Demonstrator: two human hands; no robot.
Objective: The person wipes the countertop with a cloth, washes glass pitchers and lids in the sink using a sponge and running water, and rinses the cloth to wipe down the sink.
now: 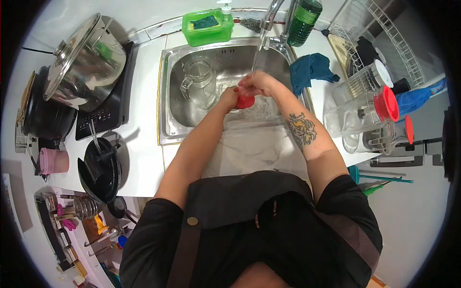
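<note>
My left hand (229, 99) grips a red plastic lid (246, 101) low in the steel sink (165, 103). From the right, my right hand (258, 85) reaches over it, its bent fingers closed at the lid's upper edge; the fingertips are partly hidden. Water (258, 57) runs from the faucet (272, 17) down by my right hand. A clear glass pitcher (200, 81) with a handle stands in the sink's left part, beside my left forearm. Splashed water covers the basin floor around the lid.
Behind the sink sit a green tub (207, 36) with a sponge and a green soap bottle (305, 24). A blue cloth (314, 71) drapes the right rim. Red-lidded clear pitchers (362, 113) lie at right. A large pot (91, 62) and black pans (101, 168) are left.
</note>
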